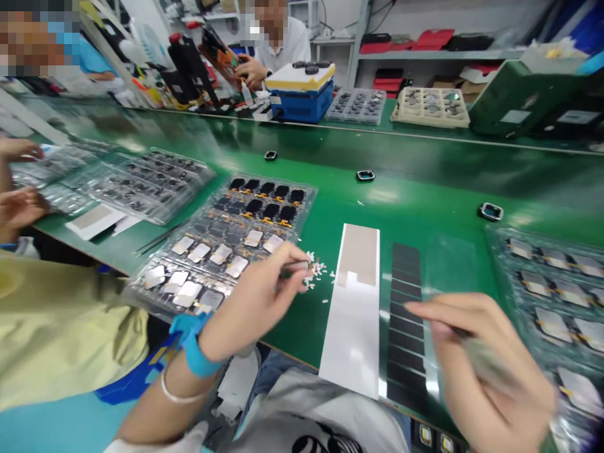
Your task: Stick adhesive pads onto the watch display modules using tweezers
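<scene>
My left hand (264,292) is closed in a pinch on a small dark, flat piece (293,267), mostly covered by the fingers. It hovers beside a scatter of tiny white bits (317,272) and over the edge of a clear tray (309,195) holding small screens with orange flex cables. My right hand (486,358) is wrapped round blurred grey metal tweezers (493,365), fingertips near a strip of black rectangular stickers (406,302). Between the hands lies a white sheet (353,340) with a beige upper part.
Another clear tray (509,277) of screens stands at the right. Several small watch frames, one a dark case (365,175), lie along the back of the green bench. A co-worker's hands (21,204) are at far left by more trays. Another person sits across, near a blue box (302,104).
</scene>
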The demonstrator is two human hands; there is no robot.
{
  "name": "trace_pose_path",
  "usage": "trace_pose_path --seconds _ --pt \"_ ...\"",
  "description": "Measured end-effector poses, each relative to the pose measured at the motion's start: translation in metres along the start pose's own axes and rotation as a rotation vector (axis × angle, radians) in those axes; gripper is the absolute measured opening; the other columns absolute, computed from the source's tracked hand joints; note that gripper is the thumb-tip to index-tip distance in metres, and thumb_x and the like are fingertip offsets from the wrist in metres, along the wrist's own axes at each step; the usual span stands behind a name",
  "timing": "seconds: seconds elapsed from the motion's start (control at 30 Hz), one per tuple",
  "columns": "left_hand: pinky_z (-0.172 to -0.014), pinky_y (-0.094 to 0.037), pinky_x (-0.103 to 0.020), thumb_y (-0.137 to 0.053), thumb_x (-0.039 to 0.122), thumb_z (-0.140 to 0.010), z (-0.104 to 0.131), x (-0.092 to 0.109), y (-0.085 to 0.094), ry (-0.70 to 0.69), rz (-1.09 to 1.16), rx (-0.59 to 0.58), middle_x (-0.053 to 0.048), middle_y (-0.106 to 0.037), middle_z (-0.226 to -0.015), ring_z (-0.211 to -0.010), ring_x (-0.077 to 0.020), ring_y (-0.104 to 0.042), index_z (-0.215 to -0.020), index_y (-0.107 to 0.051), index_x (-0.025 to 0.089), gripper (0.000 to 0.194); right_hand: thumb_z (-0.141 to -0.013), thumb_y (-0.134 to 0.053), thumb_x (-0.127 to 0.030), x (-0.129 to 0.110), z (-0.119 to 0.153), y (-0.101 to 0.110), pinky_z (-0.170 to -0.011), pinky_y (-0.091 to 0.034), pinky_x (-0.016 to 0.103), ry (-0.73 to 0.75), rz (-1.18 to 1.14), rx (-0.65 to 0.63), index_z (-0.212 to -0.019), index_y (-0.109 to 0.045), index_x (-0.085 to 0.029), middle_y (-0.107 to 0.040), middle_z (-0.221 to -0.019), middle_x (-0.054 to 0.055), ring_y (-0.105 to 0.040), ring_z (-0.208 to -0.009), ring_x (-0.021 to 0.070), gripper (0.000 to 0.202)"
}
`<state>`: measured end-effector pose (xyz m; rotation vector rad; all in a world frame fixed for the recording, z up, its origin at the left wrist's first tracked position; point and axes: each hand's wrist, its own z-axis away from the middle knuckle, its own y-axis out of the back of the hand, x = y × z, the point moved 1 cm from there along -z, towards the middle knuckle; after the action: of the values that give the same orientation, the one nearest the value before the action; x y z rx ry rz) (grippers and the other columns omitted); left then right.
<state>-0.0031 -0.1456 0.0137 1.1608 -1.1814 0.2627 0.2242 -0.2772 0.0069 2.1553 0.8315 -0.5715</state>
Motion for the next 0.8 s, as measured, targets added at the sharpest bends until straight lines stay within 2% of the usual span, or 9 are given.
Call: trace_pose_path --seconds 0.03,0.13,0.23,0.33,0.5,0.6,0.8 --pt "-0.064 -0.053 -0.023 -0.047 0.027 -0.102 0.009 0.006 -0.014 0.009 0.109 -0.035 -0.001 -0.070 -0.096 -0.071 -0.0120 -0.069 -0.107 -0.052 0.023 0.008 -0.089 -0.057 -0.007 -0.006 -0.008 -0.006 -0.055 -0.047 0.026 -0.023 0.010 -0.041 -0.106 -0.067 -0.020 -0.060 -0.093 0.006 -0.060 -0.077 0.0149 0.024" --pt "-0.062 -0.049 -0.021 -0.047 0.028 -0.103 0.023 0.016 -0.047 0.043 0.356 -0.080 0.001 -0.067 -0.089 -0.069 -0.0104 -0.064 -0.102 -0.052 0.025 0.006 -0.089 -0.064 -0.010 -0.012 -0.019 -0.026 -0.059 -0.050 0.023 0.073 0.033 -0.148 -0.104 -0.066 -0.019 -0.064 -0.091 0.004 -0.063 -0.076 0.0124 0.018" --pt "-0.070 -0.049 -0.022 -0.056 0.030 -0.099 0.020 0.013 -0.069 0.056 0.541 0.015 0.000 -0.065 -0.087 -0.080 -0.0134 -0.065 -0.098 -0.055 0.023 0.007 -0.090 -0.065 -0.009 -0.002 -0.015 -0.041 -0.059 -0.050 0.021 0.139 0.116 -0.098 -0.098 -0.065 -0.018 -0.068 -0.086 0.003 -0.066 -0.075 0.0113 0.012" --pt "-0.065 -0.046 -0.023 -0.056 0.033 -0.100 0.013 0.004 -0.083 0.085 0.618 0.084 -0.002 -0.063 -0.087 -0.074 -0.0131 -0.060 -0.101 -0.057 0.022 0.011 -0.091 -0.064 -0.010 0.009 -0.008 -0.047 -0.061 -0.052 0.021 0.102 0.131 -0.096 -0.098 -0.064 -0.018 -0.071 -0.087 0.003 -0.069 -0.078 0.0118 0.011" --pt "-0.052 -0.040 -0.023 -0.058 0.039 -0.098 0.007 -0.007 -0.091 0.111 0.660 0.098 0.002 -0.056 -0.071 -0.056 -0.0110 -0.049 -0.095 -0.060 0.021 0.019 -0.092 -0.060 -0.007 0.017 -0.002 -0.051 -0.063 -0.055 0.025 0.097 0.191 -0.106 -0.107 -0.064 -0.019 -0.073 -0.095 0.005 -0.071 -0.081 0.0139 0.020" --pt "-0.051 -0.042 -0.021 -0.061 0.039 -0.096 0.006 -0.010 -0.091 0.126 0.672 0.126 0.002 -0.057 -0.068 -0.056 -0.0111 -0.054 -0.092 -0.061 0.020 0.019 -0.091 -0.059 -0.005 0.018 0.002 -0.053 -0.065 -0.058 0.026 0.112 0.208 -0.108 -0.111 -0.064 -0.018 -0.074 -0.098 0.006 -0.072 -0.082 0.0151 0.025" --pt "-0.063 -0.050 -0.020 -0.065 0.030 -0.095 0.008 -0.011 -0.092 0.125 0.740 0.124 0.001 -0.066 -0.072 -0.065 -0.0116 -0.064 -0.090 -0.063 0.021 0.011 -0.089 -0.054 0.000 0.019 0.007 -0.056 -0.072 -0.060 0.029 0.097 0.203 -0.129 -0.115 -0.063 -0.015 -0.074 -0.105 0.009 -0.072 -0.090 0.0176 0.031"
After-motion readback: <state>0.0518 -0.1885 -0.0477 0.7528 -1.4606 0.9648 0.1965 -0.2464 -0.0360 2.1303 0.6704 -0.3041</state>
